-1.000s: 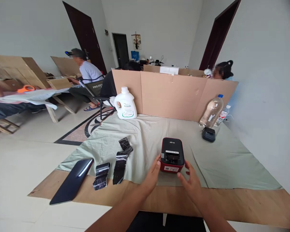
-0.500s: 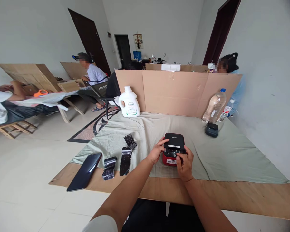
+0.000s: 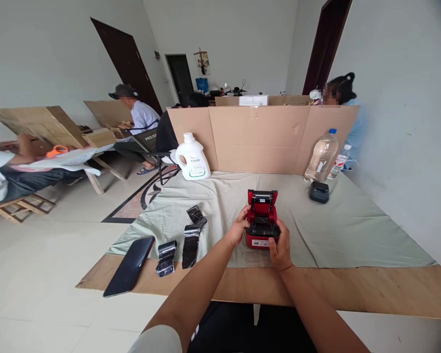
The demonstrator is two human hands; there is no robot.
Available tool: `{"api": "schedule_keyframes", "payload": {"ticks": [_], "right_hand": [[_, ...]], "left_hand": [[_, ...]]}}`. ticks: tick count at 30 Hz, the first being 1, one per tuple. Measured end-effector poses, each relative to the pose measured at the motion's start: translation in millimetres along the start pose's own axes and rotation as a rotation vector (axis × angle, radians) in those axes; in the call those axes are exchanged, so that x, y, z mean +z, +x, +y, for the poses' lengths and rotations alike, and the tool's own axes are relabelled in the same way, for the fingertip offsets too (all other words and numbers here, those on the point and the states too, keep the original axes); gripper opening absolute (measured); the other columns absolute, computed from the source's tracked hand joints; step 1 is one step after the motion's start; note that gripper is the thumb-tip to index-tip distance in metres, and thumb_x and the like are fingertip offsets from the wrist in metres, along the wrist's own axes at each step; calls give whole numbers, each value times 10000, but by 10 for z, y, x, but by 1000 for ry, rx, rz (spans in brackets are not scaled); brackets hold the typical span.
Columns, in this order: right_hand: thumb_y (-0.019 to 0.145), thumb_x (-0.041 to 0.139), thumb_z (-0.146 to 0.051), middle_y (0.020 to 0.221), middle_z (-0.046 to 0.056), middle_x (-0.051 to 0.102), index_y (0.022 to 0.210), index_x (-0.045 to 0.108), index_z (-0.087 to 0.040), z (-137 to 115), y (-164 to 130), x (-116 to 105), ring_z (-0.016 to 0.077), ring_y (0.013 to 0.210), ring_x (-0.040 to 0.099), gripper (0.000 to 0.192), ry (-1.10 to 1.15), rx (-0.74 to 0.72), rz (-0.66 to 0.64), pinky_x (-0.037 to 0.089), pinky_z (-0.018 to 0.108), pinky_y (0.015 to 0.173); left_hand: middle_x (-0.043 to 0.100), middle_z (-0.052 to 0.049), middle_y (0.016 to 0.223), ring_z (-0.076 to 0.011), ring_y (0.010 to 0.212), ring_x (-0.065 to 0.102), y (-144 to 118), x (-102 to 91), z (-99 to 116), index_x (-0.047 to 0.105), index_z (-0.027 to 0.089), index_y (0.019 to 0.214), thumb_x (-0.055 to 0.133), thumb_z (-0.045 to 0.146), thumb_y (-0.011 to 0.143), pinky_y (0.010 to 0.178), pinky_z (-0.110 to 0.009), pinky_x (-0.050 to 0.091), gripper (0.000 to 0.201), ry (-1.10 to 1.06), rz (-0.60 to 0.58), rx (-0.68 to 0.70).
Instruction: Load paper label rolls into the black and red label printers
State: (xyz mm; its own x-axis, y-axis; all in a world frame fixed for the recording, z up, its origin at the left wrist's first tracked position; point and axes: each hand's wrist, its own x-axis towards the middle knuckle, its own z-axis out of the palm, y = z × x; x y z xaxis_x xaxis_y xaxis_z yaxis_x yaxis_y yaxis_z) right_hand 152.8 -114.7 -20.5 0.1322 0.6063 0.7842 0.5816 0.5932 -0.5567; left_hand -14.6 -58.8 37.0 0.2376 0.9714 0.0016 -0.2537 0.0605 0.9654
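I am looking down at a small red printer that is sitting on the green cloth near the front edge of the desk, roughly midway along that edge. Its lid is standing open and upright at the far side, so the open bay is facing up and toward me; the body's long axis is running from the front edge toward the cardboard screen along the back edge. The inside of the bay is dark and I cannot make out what is lying in it, and the label on the front face is too small to read. My left hand is cupping the printer's left side with the fingers curled against the casing. My right hand is gripping the front right corner, thumb lying on the top rim, while the other fingers are hidden behind the body. Toward the left front corner, a dark phone is lying at an angle, partly off the cloth, with strips of black film just beside it. At the back edge a white jug and a clear bottle are standing against the screen.
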Motion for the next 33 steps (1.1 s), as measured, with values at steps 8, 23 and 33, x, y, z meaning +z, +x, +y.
{"api": "schedule_keyframes", "payload": {"ticks": [8, 23, 33], "right_hand": [[973, 317, -476, 1383, 178, 473, 1422, 358, -166, 238, -77, 94, 278, 1268, 480, 547, 158, 225, 29, 442, 505, 1017], [860, 539, -540, 1332, 182, 511, 1367, 424, -160, 261, -61, 20, 302, 1219, 489, 644, 116, 246, -44, 409, 537, 1018], [846, 536, -567, 1290, 163, 528, 1351, 445, -170, 218, -48, 9, 296, 1171, 507, 648, 125, 284, -46, 418, 529, 1000]], "left_hand": [[693, -49, 1158, -200, 1084, 614, 244, 334, 479, 702, 219, 1081, 414, 113, 851, 1000, -331, 433, 383, 1251, -69, 199], [690, -47, 1103, -241, 1054, 615, 427, 529, 420, 639, 216, 1073, 709, 220, 680, 999, -378, 410, 400, 1423, -196, 89], [662, -22, 868, -168, 801, 632, 59, -1152, 1253, 593, 160, 979, 690, 347, 673, 726, -285, 500, 371, 799, 159, -58]]}}
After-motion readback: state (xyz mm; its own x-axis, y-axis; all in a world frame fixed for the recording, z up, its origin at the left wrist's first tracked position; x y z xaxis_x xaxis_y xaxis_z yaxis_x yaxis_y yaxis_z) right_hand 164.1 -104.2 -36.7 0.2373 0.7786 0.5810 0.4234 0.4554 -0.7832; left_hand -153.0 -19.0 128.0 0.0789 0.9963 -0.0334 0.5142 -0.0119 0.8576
